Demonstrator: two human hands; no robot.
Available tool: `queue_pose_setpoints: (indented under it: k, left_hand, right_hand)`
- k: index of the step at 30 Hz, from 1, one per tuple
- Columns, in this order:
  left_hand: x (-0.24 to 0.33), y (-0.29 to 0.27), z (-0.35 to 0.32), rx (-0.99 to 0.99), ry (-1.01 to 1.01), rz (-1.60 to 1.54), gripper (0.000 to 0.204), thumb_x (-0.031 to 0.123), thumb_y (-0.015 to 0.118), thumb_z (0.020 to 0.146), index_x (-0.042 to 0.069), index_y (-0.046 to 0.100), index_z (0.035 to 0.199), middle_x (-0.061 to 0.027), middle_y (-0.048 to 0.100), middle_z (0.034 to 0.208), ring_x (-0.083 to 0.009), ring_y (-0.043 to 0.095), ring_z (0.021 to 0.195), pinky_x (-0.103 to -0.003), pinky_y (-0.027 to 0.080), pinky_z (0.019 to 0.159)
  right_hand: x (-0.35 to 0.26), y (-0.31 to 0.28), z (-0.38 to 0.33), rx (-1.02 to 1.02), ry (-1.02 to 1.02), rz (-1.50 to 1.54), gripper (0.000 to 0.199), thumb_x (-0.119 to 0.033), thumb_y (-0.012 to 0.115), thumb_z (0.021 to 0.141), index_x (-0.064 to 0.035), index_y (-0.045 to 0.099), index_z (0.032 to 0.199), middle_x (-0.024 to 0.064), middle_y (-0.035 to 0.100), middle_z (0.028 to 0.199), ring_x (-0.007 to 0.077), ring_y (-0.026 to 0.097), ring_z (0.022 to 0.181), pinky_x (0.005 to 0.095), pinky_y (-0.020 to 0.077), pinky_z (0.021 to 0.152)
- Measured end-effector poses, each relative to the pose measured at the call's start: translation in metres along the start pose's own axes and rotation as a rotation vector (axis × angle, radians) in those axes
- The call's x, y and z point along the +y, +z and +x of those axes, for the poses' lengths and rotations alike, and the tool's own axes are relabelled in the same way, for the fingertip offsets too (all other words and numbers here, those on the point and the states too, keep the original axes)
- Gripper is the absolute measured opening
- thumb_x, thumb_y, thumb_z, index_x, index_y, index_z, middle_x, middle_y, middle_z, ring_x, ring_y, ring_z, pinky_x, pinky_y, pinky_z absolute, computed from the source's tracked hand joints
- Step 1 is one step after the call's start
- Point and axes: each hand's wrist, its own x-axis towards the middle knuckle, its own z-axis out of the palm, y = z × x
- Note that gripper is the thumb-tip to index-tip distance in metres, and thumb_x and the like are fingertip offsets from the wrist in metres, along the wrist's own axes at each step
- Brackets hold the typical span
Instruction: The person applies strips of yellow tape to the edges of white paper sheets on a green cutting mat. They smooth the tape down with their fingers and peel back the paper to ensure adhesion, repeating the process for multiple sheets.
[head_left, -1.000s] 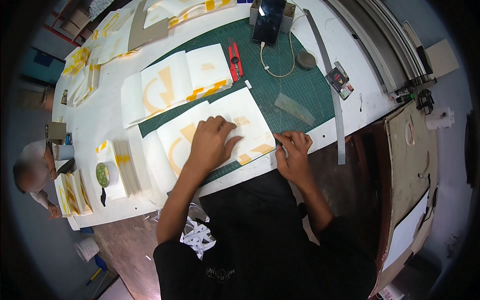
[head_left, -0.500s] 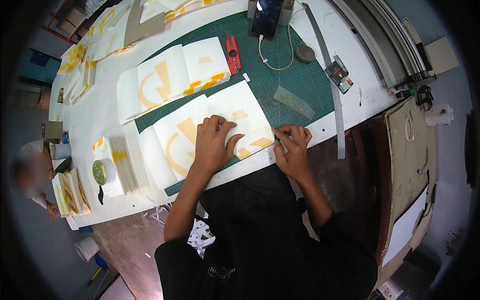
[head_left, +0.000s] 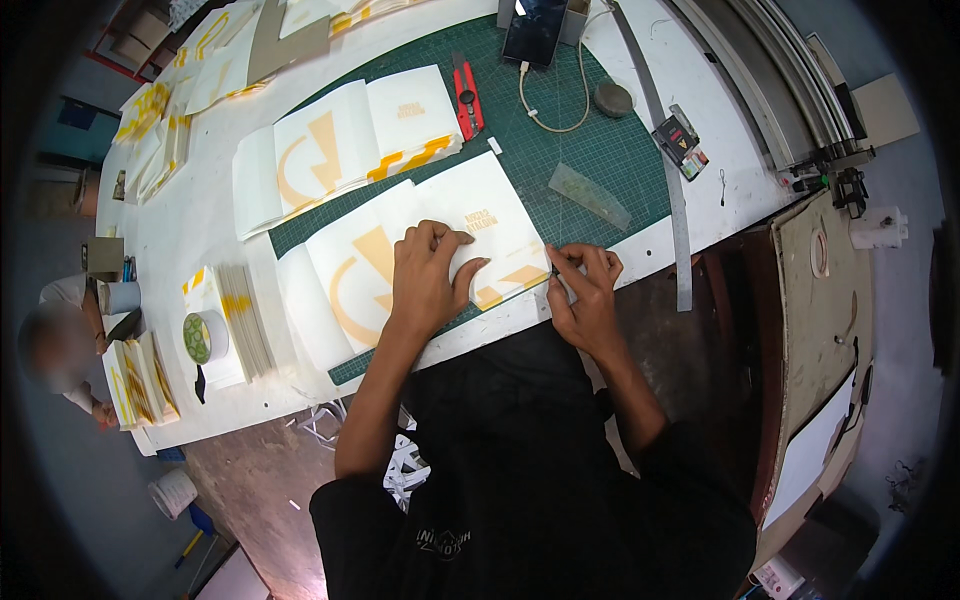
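Observation:
A white printed paper sheet (head_left: 345, 240) with pale orange shapes and creases lies on the green cutting mat (head_left: 520, 130). My left hand (head_left: 430, 275) rests on its right half, fingers bent and thumb spread apart, with nothing gripped. At the sheet's near right corner my right hand (head_left: 587, 292) is closed in a pinch. Something small and dark shows at those fingertips, too small to name. Beyond this sheet sits a stack of similar printed sheets (head_left: 345, 135), with a red utility knife (head_left: 467, 100) at its right side.
A clear plastic strip (head_left: 590, 197), a phone (head_left: 531, 35) with a cable and a round dark object (head_left: 612, 98) lie on the mat. A metal ruler (head_left: 680, 230) overhangs the table edge. At left, a tape roll (head_left: 205, 337) sits on bundled paper; a person is beyond.
My right fingertips have shifted very slightly at the sheet's corner. My left hand stays in place on the paper.

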Motion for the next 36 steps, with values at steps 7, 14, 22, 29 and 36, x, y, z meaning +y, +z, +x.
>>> queue_pose_setpoints:
  k: [7, 14, 22, 29, 36]
  left_hand:
    - [-0.002, 0.003, -0.001, 0.043, 0.021, 0.009, 0.032, 0.023, 0.086, 0.085, 0.008, 0.075, 0.111, -0.0099, 0.061, 0.107, -0.0273, 0.057, 0.097, -0.041, 0.042, 0.086]
    - [-0.003, 0.004, -0.002, 0.056, 0.023, -0.005, 0.032, 0.024, 0.087, 0.085, 0.008, 0.075, 0.111, -0.0094, 0.061, 0.107, -0.0269, 0.057, 0.097, -0.04, 0.042, 0.086]
    - [-0.001, 0.001, -0.002, -0.007, -0.028, -0.023, 0.031, 0.02, 0.085, 0.087, 0.008, 0.073, 0.113, -0.0139, 0.06, 0.111, -0.0328, 0.058, 0.108, -0.044, 0.044, 0.092]
    - [-0.003, 0.004, -0.002, 0.066, 0.026, -0.001, 0.033, 0.024, 0.087, 0.085, 0.008, 0.075, 0.111, -0.0092, 0.061, 0.106, -0.0268, 0.057, 0.096, -0.041, 0.042, 0.086]
    - [-0.001, 0.001, -0.003, 0.006, -0.025, -0.042, 0.031, 0.019, 0.085, 0.086, 0.008, 0.073, 0.113, -0.0137, 0.06, 0.11, -0.0329, 0.058, 0.108, -0.044, 0.043, 0.092]
  right_hand:
    - [-0.003, -0.001, 0.001, -0.005, 0.007, 0.028, 0.051, -0.003, 0.069, 0.08, 0.0034, 0.071, 0.13, 0.0139, 0.063, 0.116, 0.0278, 0.059, 0.107, 0.0497, 0.0325, 0.104]
    - [-0.006, -0.002, 0.002, -0.006, -0.026, -0.031, 0.052, -0.003, 0.07, 0.079, 0.0037, 0.07, 0.131, 0.0144, 0.064, 0.116, 0.0271, 0.062, 0.106, 0.0499, 0.0336, 0.104]
    - [-0.01, -0.003, 0.003, -0.003, -0.039, -0.05, 0.052, -0.002, 0.07, 0.079, 0.004, 0.07, 0.131, 0.0147, 0.065, 0.117, 0.0267, 0.064, 0.107, 0.0507, 0.034, 0.105]
    - [-0.014, -0.005, 0.004, -0.037, -0.035, -0.009, 0.05, -0.002, 0.069, 0.081, 0.0028, 0.069, 0.131, 0.0135, 0.066, 0.122, 0.0276, 0.064, 0.111, 0.0515, 0.0338, 0.107]
    - [-0.004, 0.0, 0.003, 0.0, 0.093, 0.114, 0.047, -0.007, 0.071, 0.082, 0.0003, 0.07, 0.128, 0.0145, 0.067, 0.124, 0.0293, 0.061, 0.118, 0.0521, 0.0331, 0.108]
